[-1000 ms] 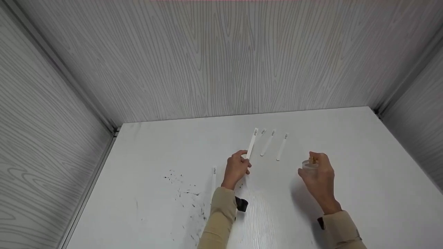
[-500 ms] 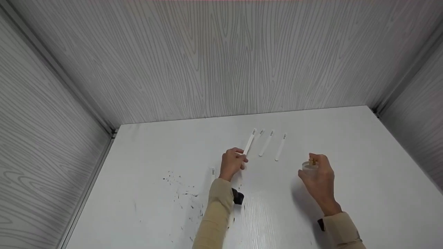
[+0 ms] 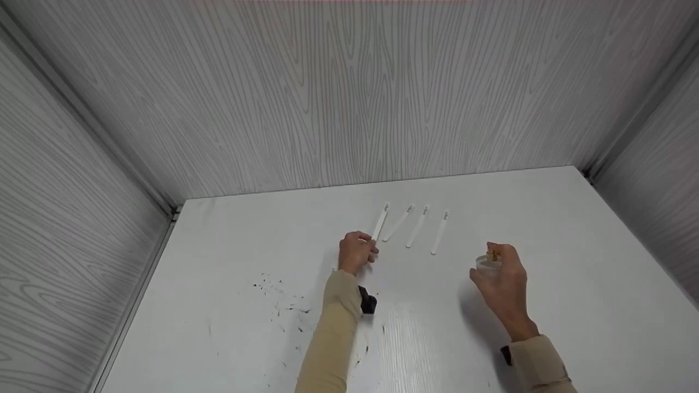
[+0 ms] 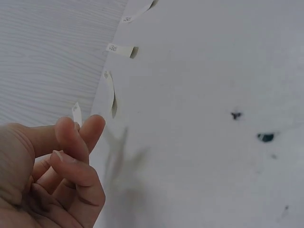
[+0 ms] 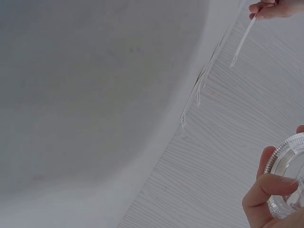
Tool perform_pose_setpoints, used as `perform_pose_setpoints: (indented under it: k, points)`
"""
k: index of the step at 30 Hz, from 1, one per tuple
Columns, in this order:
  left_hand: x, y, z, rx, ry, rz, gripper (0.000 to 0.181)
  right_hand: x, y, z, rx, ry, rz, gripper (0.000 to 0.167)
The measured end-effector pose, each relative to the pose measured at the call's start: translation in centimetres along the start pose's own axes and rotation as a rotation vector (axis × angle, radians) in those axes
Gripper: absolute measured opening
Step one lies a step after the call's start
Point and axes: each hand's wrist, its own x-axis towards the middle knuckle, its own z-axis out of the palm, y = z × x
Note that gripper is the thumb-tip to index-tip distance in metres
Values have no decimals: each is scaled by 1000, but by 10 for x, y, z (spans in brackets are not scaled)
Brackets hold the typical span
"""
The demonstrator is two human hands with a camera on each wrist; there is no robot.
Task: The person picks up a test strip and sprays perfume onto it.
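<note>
My left hand (image 3: 356,253) pinches the near end of a white paper strip (image 3: 380,222) with a small printed mark at its far end. In the left wrist view the strip (image 4: 76,113) shows just past the pinched fingertips. Three similar strips (image 3: 439,233) lie side by side to the right of it. My right hand (image 3: 503,279) holds a small clear round container (image 3: 485,263) with something yellowish at its top, under the fingers. The right wrist view shows the clear ridged rim (image 5: 280,159) between thumb and fingers.
Dark specks and smudges (image 3: 289,308) mark the white table (image 3: 235,234) left of my left forearm. Grey wood-grain panels (image 3: 349,98) stand behind the table and at both sides. A black strap piece (image 3: 367,300) sits at my left wrist.
My left hand has moved left and slightly away from me with its strip, so the neighbouring strip shows along more of its length. The right hand stays where it was with the container.
</note>
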Motion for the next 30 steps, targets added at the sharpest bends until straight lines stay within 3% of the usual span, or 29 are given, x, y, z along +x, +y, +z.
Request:
perform_pose_setpoints:
  k: [12, 20, 30]
  points:
    - [2, -3, -4, -61, -2, -28, 21, -2, 0, -1, -59, 5, -40, 51]
    - [2, 1, -5, 9, 14, -1, 35, -1, -3, 2, -42, 0, -20, 51]
    - [-6, -1, -9, 59, 0, 27, 31, -4, -4, 3, -23, -15, -12, 50]
